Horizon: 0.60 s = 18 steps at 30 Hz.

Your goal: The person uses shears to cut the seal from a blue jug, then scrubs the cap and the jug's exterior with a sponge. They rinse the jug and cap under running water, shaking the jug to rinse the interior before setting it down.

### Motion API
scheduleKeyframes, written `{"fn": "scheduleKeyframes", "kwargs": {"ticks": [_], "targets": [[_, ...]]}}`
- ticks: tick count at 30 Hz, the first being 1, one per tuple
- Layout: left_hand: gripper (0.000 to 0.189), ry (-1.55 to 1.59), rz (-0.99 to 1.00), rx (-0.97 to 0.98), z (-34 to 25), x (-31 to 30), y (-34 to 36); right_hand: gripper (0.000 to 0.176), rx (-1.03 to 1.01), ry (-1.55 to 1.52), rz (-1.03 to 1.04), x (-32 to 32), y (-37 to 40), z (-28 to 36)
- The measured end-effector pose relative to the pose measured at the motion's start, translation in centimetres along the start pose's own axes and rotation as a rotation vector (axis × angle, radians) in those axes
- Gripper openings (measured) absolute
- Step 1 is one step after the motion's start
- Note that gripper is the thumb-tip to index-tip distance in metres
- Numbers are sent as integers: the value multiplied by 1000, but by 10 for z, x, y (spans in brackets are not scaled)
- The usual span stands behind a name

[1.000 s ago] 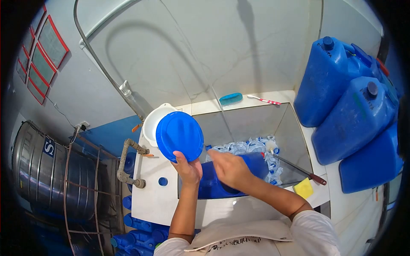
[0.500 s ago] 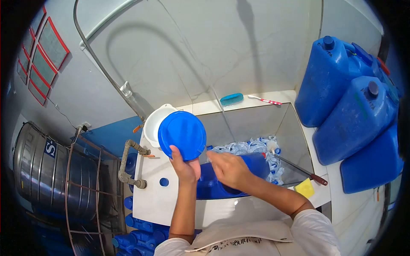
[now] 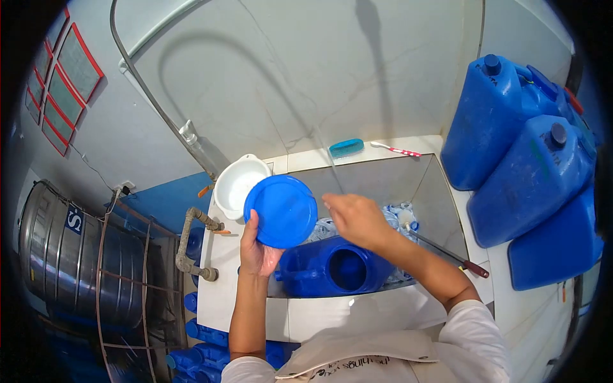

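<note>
My left hand (image 3: 258, 252) grips a round blue lid (image 3: 281, 212) from below, its thumb on the lid's face. Just right of the lid, my right hand (image 3: 357, 220) is held with fingers curled together; whatever is in them is hidden. Beneath both hands, a blue plastic water container (image 3: 306, 271) lies in the grey sink (image 3: 440, 210), its wide round opening facing up toward me. Behind it, a heap of clear and blue plastic pieces (image 3: 403, 214) covers part of the sink bottom.
A white basin (image 3: 239, 182) stands at the counter's left, near a pipe tap (image 3: 188, 246). A teal brush (image 3: 346, 149) and a red-and-white toothbrush (image 3: 396, 150) lie on the back ledge. A brown-handled rod (image 3: 476, 268) leans over the right rim. Large blue jugs (image 3: 517, 179) stand right.
The lid has shifted slightly right and down with my left hand. My right hand has risen. The blue container has moved left, and its round opening is now in sight.
</note>
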<state>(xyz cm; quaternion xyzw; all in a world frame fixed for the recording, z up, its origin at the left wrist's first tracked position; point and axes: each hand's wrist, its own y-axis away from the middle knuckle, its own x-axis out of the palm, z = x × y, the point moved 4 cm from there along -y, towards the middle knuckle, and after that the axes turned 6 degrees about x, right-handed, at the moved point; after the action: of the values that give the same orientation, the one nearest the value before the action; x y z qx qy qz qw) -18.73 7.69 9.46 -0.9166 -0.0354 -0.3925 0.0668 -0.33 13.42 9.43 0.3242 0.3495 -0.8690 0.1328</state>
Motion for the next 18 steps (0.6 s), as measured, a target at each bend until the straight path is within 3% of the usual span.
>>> {"fn": "scheduleKeyframes", "kwargs": {"ticks": [2, 4, 5, 7, 8, 9, 10, 12, 13, 14, 16, 17, 18], "targets": [[62, -33, 47, -23, -6, -3, -3, 25, 15, -65, -79, -9, -13, -5], [62, -64, 89, -48, -10, -7, -8, 28, 316, -669, 137, 1, -19, -9], [64, -106, 47, -99, -10, -13, -14, 28, 315, -669, 138, 6, -19, -9], [66, -147, 10, -145, -11, -9, -20, 30, 374, -955, 199, 27, -17, -13], [68, 81, 77, -104, -12, 6, -18, 30, 372, -954, 198, 34, -17, -10], [71, 309, 143, -64, -10, 18, -17, 29, 448, -1092, 66, 39, -16, -11], [71, 307, 147, -66, 4, 19, -16, 28, 520, -1226, -73, 43, -14, -11], [76, 145, 40, 335, 30, 7, -9, 25, 537, -1146, -110, 60, -5, 1], [68, 8, -12, 428, 39, 7, -7, 22, 555, -1063, -138, 62, -1, 6], [68, 9, -15, 428, 37, 4, -7, 22, 557, -1062, -136, 60, 5, 6], [63, 3, -115, 413, 29, -4, -9, 15, 281, -301, -55, 40, 15, 16], [61, -1, -135, 413, 26, -5, -9, 11, 83, -195, -100, 34, 22, 28], [61, 3, -140, 418, 25, -3, -9, 11, 79, -194, -93, 32, 24, 29]]}}
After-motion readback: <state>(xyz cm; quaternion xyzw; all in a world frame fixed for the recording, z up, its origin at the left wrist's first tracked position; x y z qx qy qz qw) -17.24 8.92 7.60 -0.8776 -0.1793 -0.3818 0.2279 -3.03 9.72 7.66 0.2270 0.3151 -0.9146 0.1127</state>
